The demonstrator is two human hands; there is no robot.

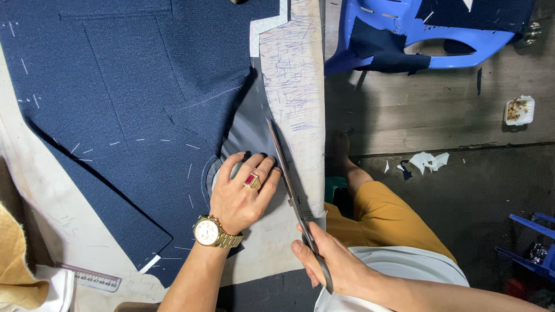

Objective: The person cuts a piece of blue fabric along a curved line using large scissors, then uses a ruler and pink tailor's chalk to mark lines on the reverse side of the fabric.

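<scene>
Everything here is told from the big dark blue cloth (pixel 127 115), which lies flat on the table (pixel 43 208) and has white chalk marks on it.

Far to the left of the cloth, at the table's edge, sits a bit of tan cloth (pixel 14 260). Just below the blue cloth's lower left edge lies a ruler (pixel 95 280) with small numbers.

On the blue cloth's right edge, the person's left hand (pixel 240 193) lies flat and open, fingers spread, pressing down on the blue cloth and a grey cloth (pixel 248 130) that peeks out from under it. This hand has a red ring, and a gold watch (pixel 209 232) sits on the wrist.

Just right of that hand are the scissors (pixel 286 173). The blades point up along the blue cloth's right edge and touch the grey cloth. The right hand (pixel 329 260) is closed around the scissor handles, below and right of the blue cloth.

Well to the right of the cloth, a blue plastic chair (pixel 428 29) stands on the floor, with white scraps (pixel 428 162) below it.
</scene>
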